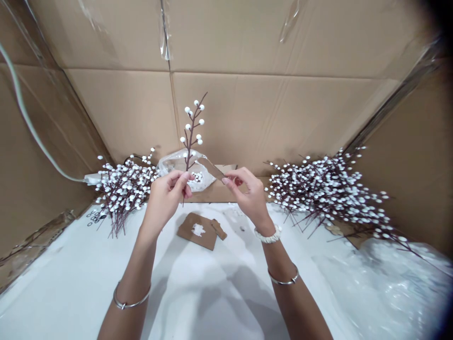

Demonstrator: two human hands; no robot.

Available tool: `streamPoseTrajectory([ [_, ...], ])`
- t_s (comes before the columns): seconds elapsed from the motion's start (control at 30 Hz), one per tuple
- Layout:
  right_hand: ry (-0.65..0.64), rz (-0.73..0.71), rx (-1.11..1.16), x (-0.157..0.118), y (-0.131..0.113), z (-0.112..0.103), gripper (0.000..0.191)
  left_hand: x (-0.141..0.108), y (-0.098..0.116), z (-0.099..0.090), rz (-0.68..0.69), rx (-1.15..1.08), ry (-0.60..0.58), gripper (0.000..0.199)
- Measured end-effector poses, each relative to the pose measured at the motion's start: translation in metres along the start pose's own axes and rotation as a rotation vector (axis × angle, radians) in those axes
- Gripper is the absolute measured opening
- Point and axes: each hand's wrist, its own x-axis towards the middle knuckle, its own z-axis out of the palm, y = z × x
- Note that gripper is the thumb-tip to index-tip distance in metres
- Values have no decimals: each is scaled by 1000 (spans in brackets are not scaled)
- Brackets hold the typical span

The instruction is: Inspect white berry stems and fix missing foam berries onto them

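My left hand [169, 193] pinches the lower stem of a brown branch [191, 134] that stands upright and carries several white berries. In my right hand [247, 192] is a thin brown strip [212, 167], held by its lower right end. Its whitish tip points up and left, close to the branch's lower twigs; whether they touch is hard to tell. Behind my hands lies a clear plastic bag [173, 162] with loose white berries [197, 177]. Below them, a cardboard piece [203, 240] bears a white smear, and a small cardboard strip [219, 229] rests at its right edge.
Piles of berry branches lie at the left [129, 186] and right [325, 189]. Clear plastic wrap [392, 283] covers the right front. Small dark rings [95, 217] sit at the left. Cardboard walls [230, 108] enclose the white table [71, 283]. A white cable [26, 115] hangs at the left.
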Motion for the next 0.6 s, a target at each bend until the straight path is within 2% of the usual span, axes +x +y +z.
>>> streamPoseTrajectory([
  [0.37,11,-27,-20,0,1,0,8,0,-1,0,6,1,12,27],
  [0.6,104,-15,-28,2,2,-3,8,1,-2,-2,10,-8,21,24],
])
